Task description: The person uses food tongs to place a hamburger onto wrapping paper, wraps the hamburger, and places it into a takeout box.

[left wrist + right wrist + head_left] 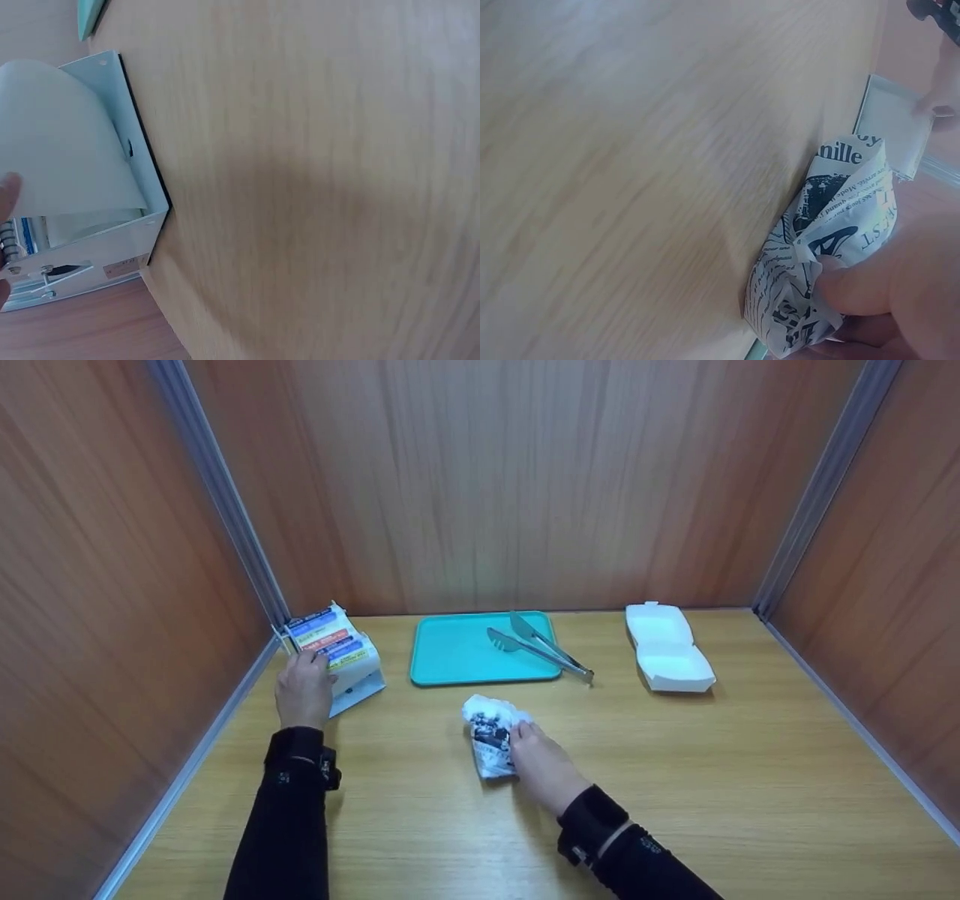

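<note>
At the left, my left hand (303, 690) holds the near left edge of a white metal box-like device (367, 664) with coloured labels on top. The left wrist view shows its curved white sheet (64, 142), a spring (9, 240) and a side bar; only fingertips (9, 191) of that hand appear there. Nearer the middle, my right hand (547, 765) pinches the side of a crumpled paper bundle (491, 739) in newsprint-patterned wrapping. The right wrist view shows the thumb pressed into the wrapping (832, 225). What lies inside is hidden, and I cannot tell whether it touches the table.
A turquoise tray (450, 652) lies at the back middle. Metal tongs (551, 652) rest on it, spread, with their joined end over its front right corner. An open white clamshell box (675, 664) sits back right. Wooden walls (480, 487) enclose the table (750, 780).
</note>
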`<act>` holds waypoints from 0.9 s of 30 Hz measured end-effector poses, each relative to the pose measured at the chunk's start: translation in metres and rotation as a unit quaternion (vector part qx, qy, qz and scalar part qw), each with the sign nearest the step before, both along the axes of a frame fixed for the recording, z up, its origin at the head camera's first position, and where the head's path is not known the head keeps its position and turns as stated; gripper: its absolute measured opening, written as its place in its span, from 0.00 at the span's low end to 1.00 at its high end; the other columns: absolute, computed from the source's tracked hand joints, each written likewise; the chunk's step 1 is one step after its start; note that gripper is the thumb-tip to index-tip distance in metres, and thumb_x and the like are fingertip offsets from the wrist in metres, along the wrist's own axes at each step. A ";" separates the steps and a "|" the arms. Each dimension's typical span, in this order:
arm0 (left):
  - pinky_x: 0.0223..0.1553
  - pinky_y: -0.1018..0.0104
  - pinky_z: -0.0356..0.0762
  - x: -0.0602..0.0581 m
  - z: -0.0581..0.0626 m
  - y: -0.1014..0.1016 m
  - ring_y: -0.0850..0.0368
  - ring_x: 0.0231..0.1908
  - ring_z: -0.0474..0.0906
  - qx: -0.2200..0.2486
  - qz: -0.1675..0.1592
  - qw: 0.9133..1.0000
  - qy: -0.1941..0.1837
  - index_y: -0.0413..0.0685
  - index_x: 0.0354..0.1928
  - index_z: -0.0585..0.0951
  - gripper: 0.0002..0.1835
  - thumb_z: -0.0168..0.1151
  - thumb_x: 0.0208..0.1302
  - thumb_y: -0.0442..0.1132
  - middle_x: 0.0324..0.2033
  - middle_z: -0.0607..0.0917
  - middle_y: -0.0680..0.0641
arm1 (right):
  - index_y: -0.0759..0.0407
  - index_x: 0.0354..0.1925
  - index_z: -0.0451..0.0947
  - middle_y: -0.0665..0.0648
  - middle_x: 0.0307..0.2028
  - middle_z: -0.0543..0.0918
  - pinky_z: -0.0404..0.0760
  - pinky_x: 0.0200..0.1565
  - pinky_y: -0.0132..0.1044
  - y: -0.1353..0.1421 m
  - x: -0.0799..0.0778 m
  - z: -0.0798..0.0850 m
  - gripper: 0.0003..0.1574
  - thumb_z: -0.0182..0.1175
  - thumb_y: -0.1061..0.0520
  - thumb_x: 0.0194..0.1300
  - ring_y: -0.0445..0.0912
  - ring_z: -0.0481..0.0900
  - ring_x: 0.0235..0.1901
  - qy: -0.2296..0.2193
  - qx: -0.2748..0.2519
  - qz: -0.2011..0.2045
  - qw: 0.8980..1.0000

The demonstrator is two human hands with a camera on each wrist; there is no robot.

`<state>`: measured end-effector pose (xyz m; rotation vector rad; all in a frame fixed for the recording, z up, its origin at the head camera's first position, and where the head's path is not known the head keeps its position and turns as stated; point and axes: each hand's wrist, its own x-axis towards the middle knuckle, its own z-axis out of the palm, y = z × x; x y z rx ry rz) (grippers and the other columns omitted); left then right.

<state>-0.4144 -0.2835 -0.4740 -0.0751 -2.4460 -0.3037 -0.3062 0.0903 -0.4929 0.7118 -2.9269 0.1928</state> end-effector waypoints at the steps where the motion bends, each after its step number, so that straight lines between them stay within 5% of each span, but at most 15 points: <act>1: 0.49 0.39 0.83 0.000 0.001 -0.001 0.33 0.48 0.82 0.009 -0.003 1.000 0.000 0.28 0.50 0.87 0.19 0.80 0.59 0.30 0.46 0.86 0.30 | 0.81 0.65 0.73 0.79 0.64 0.77 0.79 0.65 0.50 0.000 0.000 0.000 0.27 0.57 0.79 0.68 0.67 0.78 0.66 0.000 -0.001 0.000 1.000; 7: 0.55 0.38 0.81 0.000 0.005 -0.004 0.34 0.51 0.79 0.063 -0.028 0.997 -0.025 0.27 0.52 0.86 0.21 0.79 0.63 0.35 0.50 0.84 0.31 | 0.80 0.66 0.73 0.78 0.64 0.77 0.79 0.66 0.50 0.002 -0.001 0.002 0.28 0.58 0.78 0.69 0.66 0.78 0.67 -0.002 0.008 -0.011 1.000; 14: 0.49 0.39 0.83 0.004 0.001 -0.011 0.34 0.48 0.80 0.037 -0.050 0.998 -0.006 0.26 0.49 0.86 0.17 0.79 0.61 0.29 0.46 0.84 0.31 | 0.80 0.66 0.74 0.77 0.63 0.79 0.80 0.65 0.48 0.001 -0.001 -0.001 0.26 0.57 0.78 0.71 0.65 0.80 0.65 0.017 0.036 -0.004 0.999; 27: 0.46 0.40 0.83 -0.004 0.006 -0.005 0.35 0.43 0.84 0.099 0.021 0.995 -0.001 0.32 0.46 0.87 0.11 0.76 0.62 0.25 0.42 0.89 0.32 | 0.78 0.67 0.73 0.77 0.64 0.78 0.80 0.65 0.48 -0.001 0.000 0.002 0.28 0.59 0.77 0.70 0.64 0.79 0.67 0.004 0.031 -0.012 0.999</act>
